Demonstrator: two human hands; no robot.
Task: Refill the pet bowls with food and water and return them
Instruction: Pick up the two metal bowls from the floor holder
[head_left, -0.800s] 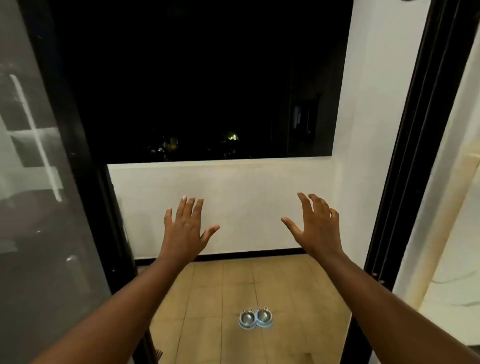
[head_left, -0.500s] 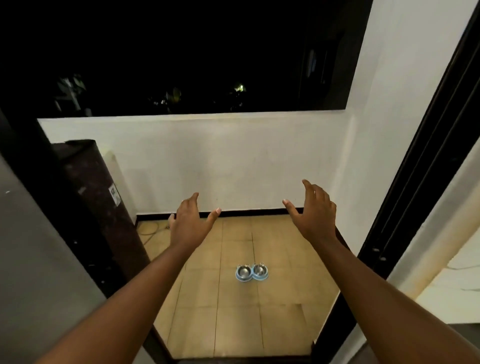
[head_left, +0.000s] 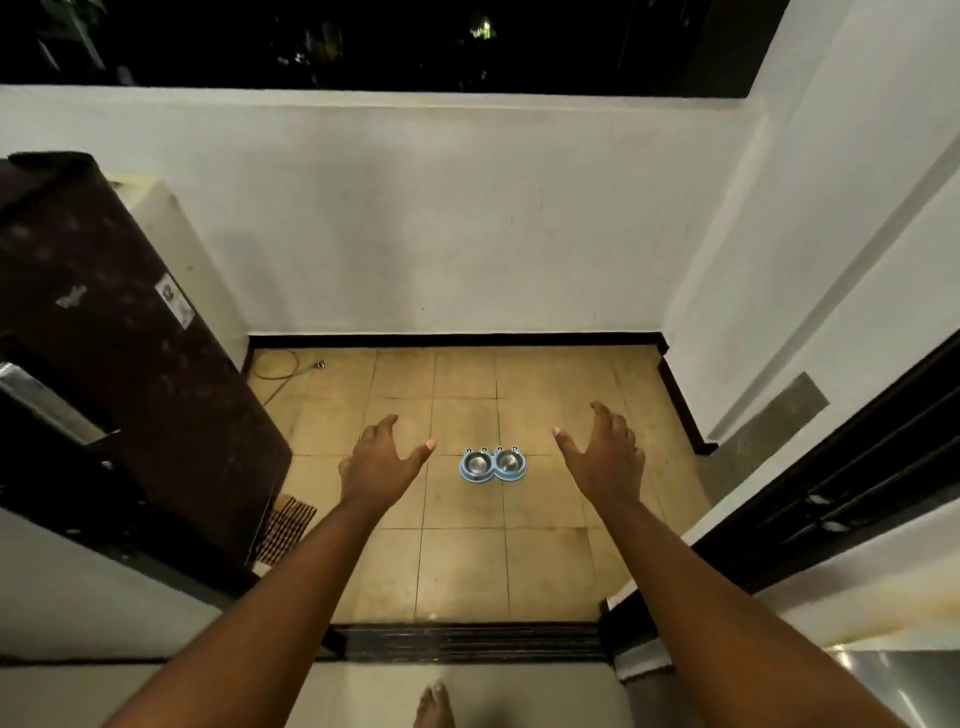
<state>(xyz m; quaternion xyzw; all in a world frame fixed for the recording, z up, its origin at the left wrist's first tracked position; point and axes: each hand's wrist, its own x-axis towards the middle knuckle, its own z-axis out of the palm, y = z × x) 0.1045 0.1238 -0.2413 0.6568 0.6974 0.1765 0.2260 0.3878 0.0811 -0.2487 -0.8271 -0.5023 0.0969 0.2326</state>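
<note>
A blue double pet feeder (head_left: 492, 465) with two round steel bowls sits on the tan tiled balcony floor (head_left: 467, 561), well below me. Both bowls look empty, though they are small in view. My left hand (head_left: 378, 462) is stretched out to the left of the feeder, fingers apart, holding nothing. My right hand (head_left: 602, 457) reaches out on the feeder's right, also open and empty. Neither hand touches the feeder.
A dark brown appliance (head_left: 119, 364) stands at the left of the balcony, with a cable (head_left: 283, 371) on the floor behind it and a checked mat (head_left: 285, 527) at its foot. The sliding-door track (head_left: 467, 642) crosses in front of my bare foot (head_left: 434, 706). White walls enclose the balcony.
The view has tilted down and moved forward to the doorway. Both hands have lowered from in front of the wall to either side of the feeder in view.
</note>
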